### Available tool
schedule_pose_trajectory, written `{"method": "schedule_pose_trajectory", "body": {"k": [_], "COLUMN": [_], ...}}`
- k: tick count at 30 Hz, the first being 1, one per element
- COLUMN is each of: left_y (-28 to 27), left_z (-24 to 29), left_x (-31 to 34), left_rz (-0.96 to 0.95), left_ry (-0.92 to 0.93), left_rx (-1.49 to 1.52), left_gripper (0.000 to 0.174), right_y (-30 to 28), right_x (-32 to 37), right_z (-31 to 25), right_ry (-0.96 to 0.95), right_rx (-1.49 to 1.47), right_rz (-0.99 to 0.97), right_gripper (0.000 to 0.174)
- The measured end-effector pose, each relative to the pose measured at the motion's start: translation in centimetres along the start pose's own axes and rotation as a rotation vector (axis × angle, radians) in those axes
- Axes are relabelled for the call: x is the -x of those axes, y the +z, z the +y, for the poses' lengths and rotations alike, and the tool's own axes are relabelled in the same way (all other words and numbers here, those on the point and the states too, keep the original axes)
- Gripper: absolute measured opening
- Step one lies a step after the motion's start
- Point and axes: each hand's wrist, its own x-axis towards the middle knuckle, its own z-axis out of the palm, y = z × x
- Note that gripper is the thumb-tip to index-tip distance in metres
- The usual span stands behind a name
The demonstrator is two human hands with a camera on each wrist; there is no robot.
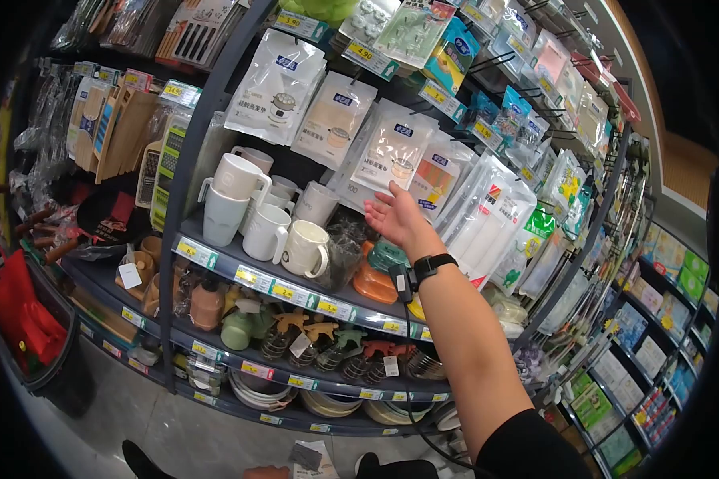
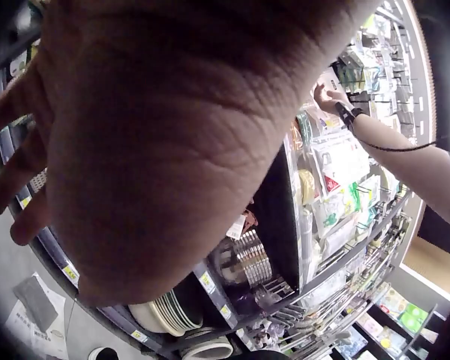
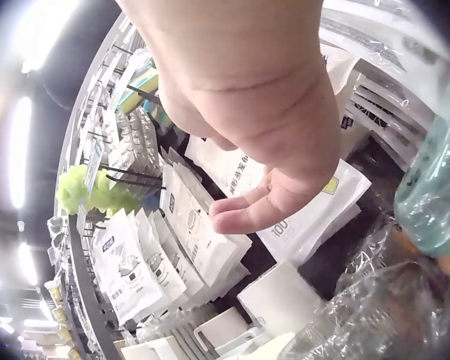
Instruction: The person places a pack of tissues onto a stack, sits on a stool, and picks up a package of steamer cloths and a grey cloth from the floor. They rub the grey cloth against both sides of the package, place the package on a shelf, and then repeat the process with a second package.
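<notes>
Right hand (image 1: 397, 217) is being held open, fingers extended, nothing gripped, at the lower edge of a white pouch (image 1: 393, 148) hanging on a peg in the row above the mugs (image 1: 265, 231); contact cannot be confirmed from any view. Left hand (image 2: 157, 142) is likewise being held open, fingers spread, empty, low by the plates (image 2: 165, 315). Risks, as judged: the pouches are being hung overlapped, so the neighbour pouch (image 1: 438, 182) is likely being caught as well if a wide grip is taken. If the pouch is being pulled downward rather than slid forward off its peg, the hang hole is probably being torn, or the whole stack dragged off. Anything dropped is landing on the mugs just below, and these are being kept close to the shelf (image 1: 224, 259) rim, so one could be knocked over. The wrist cable (image 1: 406, 343) is being trailed past the shelf edges; snagging looks possible.
</notes>
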Motion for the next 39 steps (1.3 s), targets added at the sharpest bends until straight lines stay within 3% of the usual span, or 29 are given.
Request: {"method": "schedule_pose_trajectory", "body": {"k": [4, 7, 11, 14, 17, 20, 23, 26, 29, 32, 39], "left_y": [2.7, 3.0, 2.6, 0.6, -0.2, 0.3, 0.4, 0.9, 2.4, 3.1, 2.0], "left_z": [-0.8, -1.0, -1.2, -0.3, 0.2, 0.2, 0.4, 0.8, -0.1, -0.4, 0.3], "left_x": [-2.5, -3.0, -2.7, -1.4, -1.1, -1.5, -1.5, -1.9, -2.6, -3.5, -2.0], "left_rz": [0.0, -0.009, 0.025, -0.01, -0.012, -0.002, -0.017, -0.028, -0.001, 0.022, 0.034], "left_ry": [0.053, 0.079, 0.074, 0.018, 0.004, 0.006, 0.014, 0.026, 0.051, 0.065, 0.072], "left_rx": [-0.018, -0.023, -0.022, -0.03, -0.023, -0.029, -0.04, -0.039, -0.019, -0.03, -0.035], "left_gripper": [0.051, 0.051, 0.05, 0.049, 0.049, 0.047, 0.045, 0.043, 0.042, 0.041, 0.04], "right_y": [-0.7, 2.7, -0.6, -1.5, -0.4, 4.1, 2.8, 2.3, 3.0, 3.5, 3.8], "right_x": [0.1, 1.1, -3.5, -3.5, -2.7, 2.1, -0.2, -1.8, -0.2, 3.0, 12.5], "right_z": [0.2, 0.0, -0.5, -0.8, -0.3, 0.0, -0.1, -0.5, -1.0, -2.2, -4.1], "right_ry": [-0.107, -0.412, -0.563, -0.549, -0.813, -0.677, -0.65, -0.713, -0.688, -0.692, -0.744], "right_rx": [0.028, 0.351, 0.581, 0.587, 0.655, 0.662, 0.681, 0.766, 0.423, 0.373, 0.264], "right_rz": [0.136, 0.657, 0.765, 0.64, 0.576, 0.594, 0.411, 0.418, 0.291, 0.309, 0.061], "right_gripper": [0.06, 0.073, 0.067, 0.058, 0.054, 0.049, 0.058, 0.062, 0.057, 0.044, 0.047]}}
